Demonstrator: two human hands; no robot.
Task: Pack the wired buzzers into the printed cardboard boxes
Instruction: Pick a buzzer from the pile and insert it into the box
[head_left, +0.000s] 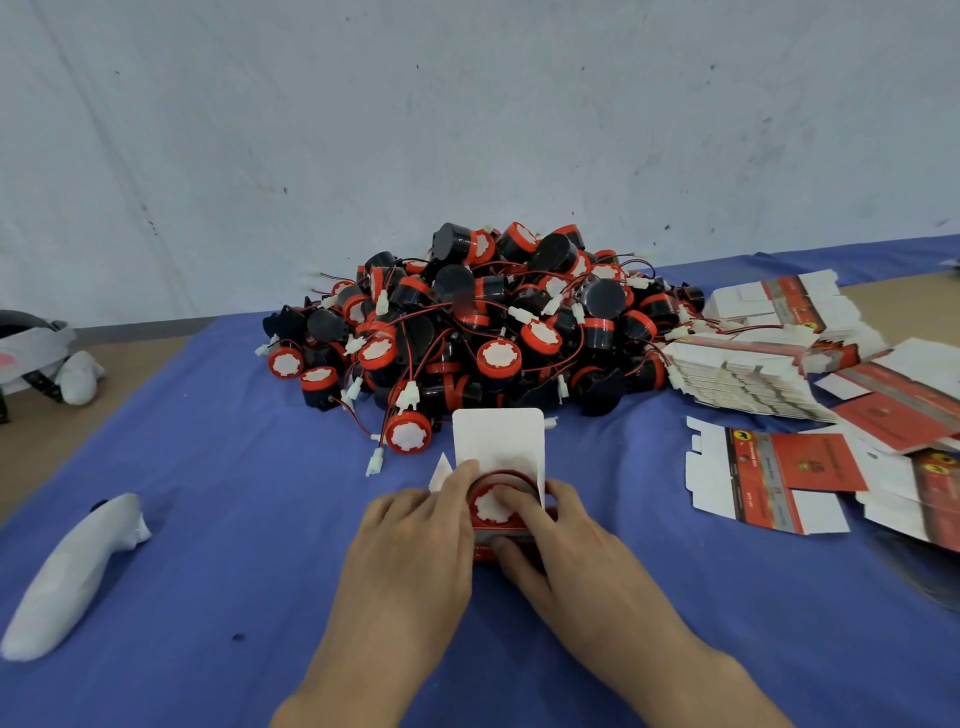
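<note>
Packing workshop: buzzer heap (467, 322), flat cartons (748, 374).

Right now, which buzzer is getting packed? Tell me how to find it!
Find the big pile of buzzers on the blue cloth. Just in front of it, the left hand and right hand hold a box with its white flap up. The buzzer sits in that box's mouth, under the right fingers; it is the only one boxed, not loose.
</note>
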